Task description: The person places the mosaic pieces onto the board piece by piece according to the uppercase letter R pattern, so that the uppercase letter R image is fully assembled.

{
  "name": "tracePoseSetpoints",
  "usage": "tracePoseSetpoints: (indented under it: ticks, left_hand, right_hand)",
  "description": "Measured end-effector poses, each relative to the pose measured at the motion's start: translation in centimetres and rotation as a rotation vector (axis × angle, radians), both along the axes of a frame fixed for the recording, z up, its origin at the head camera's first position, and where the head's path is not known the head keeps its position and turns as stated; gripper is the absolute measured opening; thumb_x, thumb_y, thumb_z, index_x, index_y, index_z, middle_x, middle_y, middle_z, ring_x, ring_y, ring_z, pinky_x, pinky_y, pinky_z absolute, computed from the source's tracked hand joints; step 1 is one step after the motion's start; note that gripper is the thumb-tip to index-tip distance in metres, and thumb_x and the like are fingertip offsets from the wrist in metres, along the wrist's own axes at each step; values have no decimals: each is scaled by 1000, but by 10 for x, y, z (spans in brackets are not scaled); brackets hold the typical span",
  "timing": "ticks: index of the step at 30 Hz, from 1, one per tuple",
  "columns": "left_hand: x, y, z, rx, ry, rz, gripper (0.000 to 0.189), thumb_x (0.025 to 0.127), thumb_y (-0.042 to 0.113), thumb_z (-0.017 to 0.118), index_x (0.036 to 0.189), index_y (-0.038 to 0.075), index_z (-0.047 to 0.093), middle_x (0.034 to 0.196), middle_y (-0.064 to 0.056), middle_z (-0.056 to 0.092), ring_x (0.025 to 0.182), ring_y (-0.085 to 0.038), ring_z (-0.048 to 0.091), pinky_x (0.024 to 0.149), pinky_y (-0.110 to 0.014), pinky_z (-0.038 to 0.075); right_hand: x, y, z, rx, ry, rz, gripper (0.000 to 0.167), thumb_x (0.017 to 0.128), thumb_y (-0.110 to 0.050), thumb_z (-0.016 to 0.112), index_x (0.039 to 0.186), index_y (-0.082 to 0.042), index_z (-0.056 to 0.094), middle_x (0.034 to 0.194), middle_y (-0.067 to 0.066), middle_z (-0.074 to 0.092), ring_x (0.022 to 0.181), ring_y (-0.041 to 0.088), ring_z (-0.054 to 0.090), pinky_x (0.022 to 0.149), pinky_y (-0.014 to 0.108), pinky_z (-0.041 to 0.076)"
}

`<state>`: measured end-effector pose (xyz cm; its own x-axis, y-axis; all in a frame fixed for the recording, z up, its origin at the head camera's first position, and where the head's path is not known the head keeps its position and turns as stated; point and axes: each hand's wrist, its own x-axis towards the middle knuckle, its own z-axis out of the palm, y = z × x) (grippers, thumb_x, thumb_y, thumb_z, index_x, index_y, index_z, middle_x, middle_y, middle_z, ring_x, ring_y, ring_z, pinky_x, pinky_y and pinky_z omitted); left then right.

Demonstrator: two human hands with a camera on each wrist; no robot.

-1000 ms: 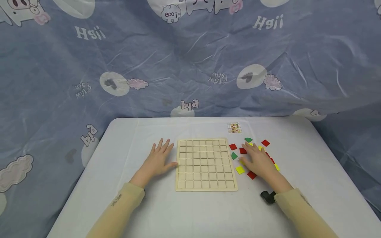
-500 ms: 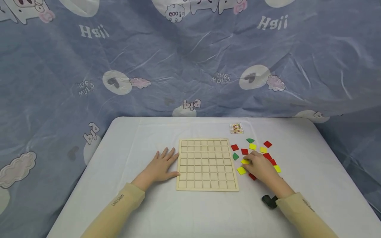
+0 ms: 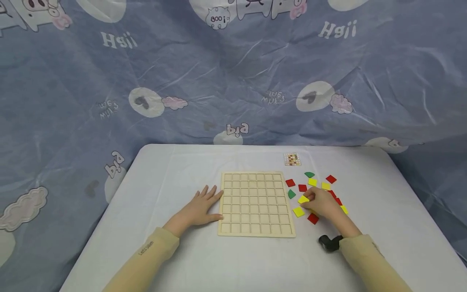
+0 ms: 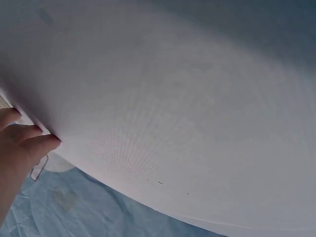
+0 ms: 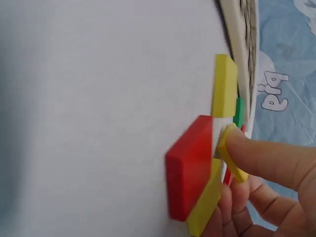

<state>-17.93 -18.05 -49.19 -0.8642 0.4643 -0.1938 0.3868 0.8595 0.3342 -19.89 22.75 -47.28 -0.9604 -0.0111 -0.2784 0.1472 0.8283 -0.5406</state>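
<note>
Just off the wooden grid board [image 3: 256, 204], at its three o'clock, the person's right hand [image 3: 323, 202] pinches a yellow square tile [image 3: 303, 199], with a red square tile [image 3: 312, 218] lying at that tile's five o'clock. Over at the board's nine o'clock, the left hand [image 3: 198, 209] rests with fingers spread, touching the edge.

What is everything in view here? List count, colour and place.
Backdrop cloth: one, printed blue-grey, behind the table
Table: one, white, under everything
Grid board: one, pale wood, mid-table
Pattern card: one, multicoloured, beyond the pieces
Red pieces: at least six, red, right of board
Yellow pieces: at least five, yellow, right of board
Green pieces: two visible, green, same cluster
Unidentified object: one, black, near right
Sleeves: two, beige, on both arms
Left hand: one, at board's left edge
Right hand: one, pinching a yellow piece
</note>
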Motion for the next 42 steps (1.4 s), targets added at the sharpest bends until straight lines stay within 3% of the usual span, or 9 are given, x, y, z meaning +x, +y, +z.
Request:
tracePoseSetpoints:
  ticks: [3,7,14,22,26,35,42]
  left_hand:
    - [0,3,0,8,-12,-10,86,91,59,59,157,16,25,164,-18,16,152,-41,10,120,-62,15]
    - [0,5,1,21,-24,-4,86,92,57,60,158,14,24,164,-18,14,153,-37,10,122,-58,14]
    - [1,4,1,30,-35,4,86,92,54,61,157,12,24,164,-20,14,152,-38,10,122,-57,14]
    - [3,4,2,31,-47,15,87,91,54,62,158,13,24,164,-19,14,153,-37,10,123,-56,13]
    - [2,4,1,26,-42,13,87,91,55,62,158,14,23,165,-17,13,153,-36,10,123,-56,13]
    - [5,5,4,22,-52,22,87,91,54,62,158,14,24,165,-17,13,153,-36,9,123,-57,13]
    - [3,8,5,17,-50,21,87,91,54,62,158,15,23,165,-16,12,153,-35,9,123,-56,12]
  right_hand:
    - [-1,1,3,-24,-1,-13,31,86,-20,76,104,1,61,91,13,60,80,22,53,63,25,48]
    - [-8,-12,13,-63,67,3,27,88,-21,75,102,-1,63,92,12,63,81,22,56,65,25,48]
    - [-29,-78,27,-223,200,103,22,87,-19,76,103,-6,67,97,11,68,86,22,65,74,32,54]
    - [-47,-136,9,-311,223,195,15,88,-14,75,100,-7,71,94,8,70,83,19,65,77,34,55]
    - [-53,-148,0,-286,243,227,11,89,-12,72,100,-8,73,93,7,71,83,19,65,77,34,55]
    - [-55,-161,-1,-164,243,274,12,91,-8,69,102,-7,75,100,9,71,89,21,65,80,35,55]
    - [-54,-161,-4,-49,297,293,18,91,-8,70,107,-5,77,103,9,64,94,24,63,83,34,55]
